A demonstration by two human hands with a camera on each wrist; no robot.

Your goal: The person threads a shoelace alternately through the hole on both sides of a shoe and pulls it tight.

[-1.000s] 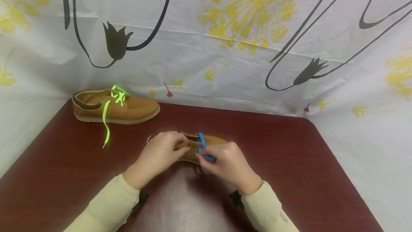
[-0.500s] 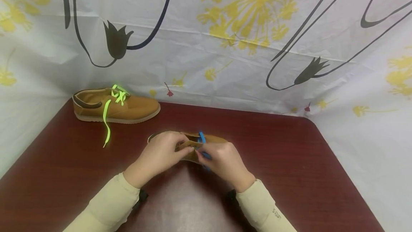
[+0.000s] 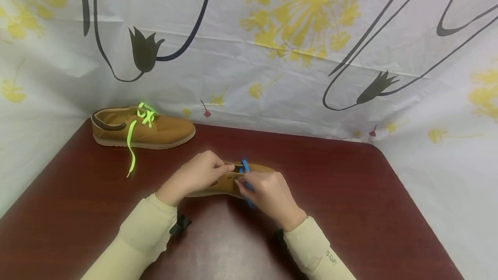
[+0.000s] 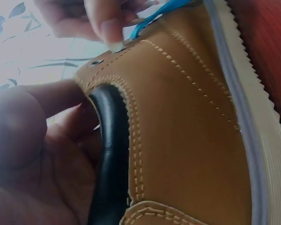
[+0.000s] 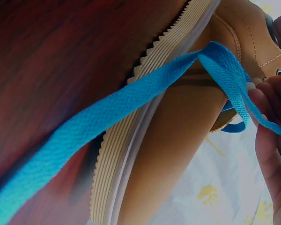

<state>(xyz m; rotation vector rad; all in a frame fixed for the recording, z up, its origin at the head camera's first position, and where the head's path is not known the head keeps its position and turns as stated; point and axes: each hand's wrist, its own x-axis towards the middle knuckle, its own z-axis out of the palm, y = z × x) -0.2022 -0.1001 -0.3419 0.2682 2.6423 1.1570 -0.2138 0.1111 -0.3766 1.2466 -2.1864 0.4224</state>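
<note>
The left hand's [image 3: 199,173] fingers [image 3: 224,169] are pinching the shoe's [image 3: 218,188] edge, the right hand's [image 3: 270,190] the blue lace [image 5: 126,101], partly covering the shoe, which is resting on the tabletop [image 3: 330,185] before a green-laced shoe [image 3: 171,128].

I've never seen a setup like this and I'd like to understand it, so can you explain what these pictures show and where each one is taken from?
There's no machine working here: it's a person with a bare left hand and right hand. The wide picture is taken from the person's head, looking forward and down. The two close-ups are taken from the left and right wrists.

On the dark red table are two tan shoes. The green-laced shoe sits at the back left. The blue-laced shoe is nearer, between the hands. The left hand holds the edge of its opening, while the right hand pinches the blue lace beside the eyelets.
</note>
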